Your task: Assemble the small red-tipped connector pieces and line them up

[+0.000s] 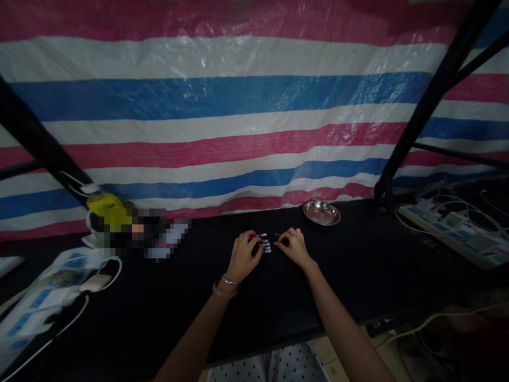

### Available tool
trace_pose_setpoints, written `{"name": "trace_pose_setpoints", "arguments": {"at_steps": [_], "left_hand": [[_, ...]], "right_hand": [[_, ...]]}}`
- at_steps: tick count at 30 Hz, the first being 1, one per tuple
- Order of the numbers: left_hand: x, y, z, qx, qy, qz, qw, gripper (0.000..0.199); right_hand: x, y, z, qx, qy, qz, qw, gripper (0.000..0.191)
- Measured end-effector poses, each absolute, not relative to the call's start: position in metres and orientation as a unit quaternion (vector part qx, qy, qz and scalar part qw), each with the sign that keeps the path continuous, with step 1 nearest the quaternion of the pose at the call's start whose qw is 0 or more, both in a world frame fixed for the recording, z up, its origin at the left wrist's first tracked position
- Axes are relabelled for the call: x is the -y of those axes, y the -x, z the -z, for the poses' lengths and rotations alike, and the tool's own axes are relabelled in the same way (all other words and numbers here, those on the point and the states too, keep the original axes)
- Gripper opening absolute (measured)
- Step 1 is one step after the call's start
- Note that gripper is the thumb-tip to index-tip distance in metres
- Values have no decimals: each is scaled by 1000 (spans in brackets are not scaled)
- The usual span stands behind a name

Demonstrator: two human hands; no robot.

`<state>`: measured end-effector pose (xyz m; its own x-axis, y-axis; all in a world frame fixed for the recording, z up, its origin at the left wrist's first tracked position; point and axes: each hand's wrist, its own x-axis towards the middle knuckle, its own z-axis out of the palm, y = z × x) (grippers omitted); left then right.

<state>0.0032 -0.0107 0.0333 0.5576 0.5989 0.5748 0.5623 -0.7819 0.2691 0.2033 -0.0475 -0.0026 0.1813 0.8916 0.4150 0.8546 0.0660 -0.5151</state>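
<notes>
Reaching over a black table (pixel 358 265) with both hands, toward several small cylinders (pixel 267 247) set side by side in a short row between them. Curling the left hand (pixel 244 254) against the row, thumb and forefinger bent, and covering the cylinders' left ends from sight; cannot tell about a grip on any one of them. Bringing the right thumb and forefinger close together at a thin dark piece (pixel 277 234), just apart from the row; too dim to tell a pinch by the right hand (pixel 294 247) from a mere touch. Wearing bangles (pixel 226 286) on the left wrist.

Facing a striped sheet (pixel 238 95) hung close behind the far edge, with a left post (pixel 32 132) and a right post (pixel 425 106) slanting in front of it. Having a metal dish (pixel 321 213) near the right hand, on the far side. Hemmed in at far left by a power strip (pixel 43 302), cables (pixel 121 265), a charger (pixel 95 283), a yellow bottle (pixel 104 206) and a blurred packet (pixel 173 236); at far right by a second strip (pixel 437 233), crowded with plugs.
</notes>
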Motion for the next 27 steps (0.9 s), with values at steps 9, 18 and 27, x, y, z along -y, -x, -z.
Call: {"name": "trace_pose_setpoints", "arguments": {"at_steps": [9,18,27], "left_hand": [[10,-3,-33,-331,-882,-335,28,16],[9,-2,-32,-328,-881,-339,31,16],[10,-2,-33,-330,-881,-339,34,15]], "right_hand": [[47,-202,2,635,682,-35,363,17],[49,-200,1,646,680,-32,344,21],[50,-199,-1,650,684,-17,330,24]]}}
